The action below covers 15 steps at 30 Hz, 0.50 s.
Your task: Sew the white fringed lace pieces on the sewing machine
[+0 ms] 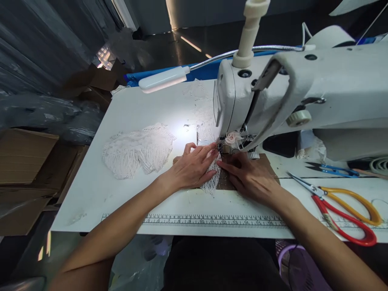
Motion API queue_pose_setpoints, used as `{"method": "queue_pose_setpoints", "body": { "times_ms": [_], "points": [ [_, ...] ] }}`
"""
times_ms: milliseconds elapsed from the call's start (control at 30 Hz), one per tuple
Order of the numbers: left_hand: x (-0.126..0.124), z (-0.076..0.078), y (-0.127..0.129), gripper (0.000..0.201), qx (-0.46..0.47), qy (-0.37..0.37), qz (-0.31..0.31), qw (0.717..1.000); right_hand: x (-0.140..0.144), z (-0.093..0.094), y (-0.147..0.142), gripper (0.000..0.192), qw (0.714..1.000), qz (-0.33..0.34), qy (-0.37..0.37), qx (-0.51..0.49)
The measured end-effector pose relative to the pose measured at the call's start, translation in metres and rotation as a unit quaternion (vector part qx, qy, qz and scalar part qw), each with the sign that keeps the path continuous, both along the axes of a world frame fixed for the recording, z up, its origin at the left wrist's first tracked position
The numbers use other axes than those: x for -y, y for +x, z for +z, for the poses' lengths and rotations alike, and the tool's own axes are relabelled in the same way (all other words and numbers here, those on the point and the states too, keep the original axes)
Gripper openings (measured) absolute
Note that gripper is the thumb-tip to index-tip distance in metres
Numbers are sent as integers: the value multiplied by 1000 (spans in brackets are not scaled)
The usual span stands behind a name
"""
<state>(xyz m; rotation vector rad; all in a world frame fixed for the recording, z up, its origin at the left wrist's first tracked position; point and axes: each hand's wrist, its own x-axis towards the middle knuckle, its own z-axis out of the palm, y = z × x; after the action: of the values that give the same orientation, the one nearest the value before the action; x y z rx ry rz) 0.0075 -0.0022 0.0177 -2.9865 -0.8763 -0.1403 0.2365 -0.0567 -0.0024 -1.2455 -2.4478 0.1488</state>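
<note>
A strip of white lace [212, 181] runs under the presser foot of a white sewing machine [235, 89]. My left hand [194, 163] lies flat over the lace, its fingers stretched toward the needle area. At the lace's right edge, my right hand [248, 176] has its fingertips closed on the fabric, close to the presser foot; part of its thumb and the curled fingers are hard to see. A brown board [226, 181] lies beneath the lace and both hands. A pale pink fabric flower [233, 137] sits on the machine near the needle.
Gathered white lace pieces [139, 149] lie left on the table [91, 194]. Red-and-yellow-handled scissors [333, 202] and blue-handled snips [333, 169] rest at right. A ruler strip [212, 221] lines the front edge. A lamp [163, 79] hangs above; cardboard boxes [27, 161] stand left.
</note>
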Motion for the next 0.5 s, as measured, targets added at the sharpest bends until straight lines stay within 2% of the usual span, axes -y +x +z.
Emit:
{"method": "queue_pose_setpoints", "body": {
  "times_ms": [500],
  "points": [
    [4,0,-2,49,5,24,-12,1000,-1,-5,4,38,1000,9,-2,-25]
  ]
}}
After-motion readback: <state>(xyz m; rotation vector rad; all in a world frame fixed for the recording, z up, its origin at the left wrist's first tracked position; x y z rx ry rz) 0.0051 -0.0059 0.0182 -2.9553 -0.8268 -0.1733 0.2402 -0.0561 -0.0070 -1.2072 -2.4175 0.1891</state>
